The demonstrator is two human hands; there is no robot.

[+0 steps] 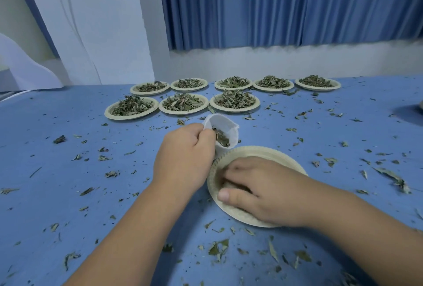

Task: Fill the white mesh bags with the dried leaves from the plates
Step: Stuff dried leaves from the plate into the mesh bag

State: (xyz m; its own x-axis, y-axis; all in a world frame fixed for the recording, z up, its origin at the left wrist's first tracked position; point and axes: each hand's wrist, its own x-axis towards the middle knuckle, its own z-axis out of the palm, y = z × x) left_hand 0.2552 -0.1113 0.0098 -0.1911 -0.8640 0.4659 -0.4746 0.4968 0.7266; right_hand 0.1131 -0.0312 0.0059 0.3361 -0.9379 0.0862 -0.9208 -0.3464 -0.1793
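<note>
Left hand [185,148] pinches the rim of the white mesh bag [231,125], thumb and curled fingers holding its mouth open and tipped toward me. Dried leaves [222,139] already lie inside it, low down. My right hand [258,189] is in the near plate [274,153], fingers bent over a blurred clump; I cannot tell whether they have closed on it. The bag stands just beyond that plate's far rim, touching or nearly so, about midway across the table [57,114].

I judge that the bag will handle as soft, limp and very light, so it should be held at the rim, or its mouth may fold shut. The leaves look brittle and almost weightless. A loose, cupped gather should suit them better than a hard squeeze, which could crumble them.

Eight full plates [131,118] wait along the table's far edge, in two rows of five and three. Leaf crumbs [218,249] litter the blue cloth all round, thickest toward the near edge.
</note>
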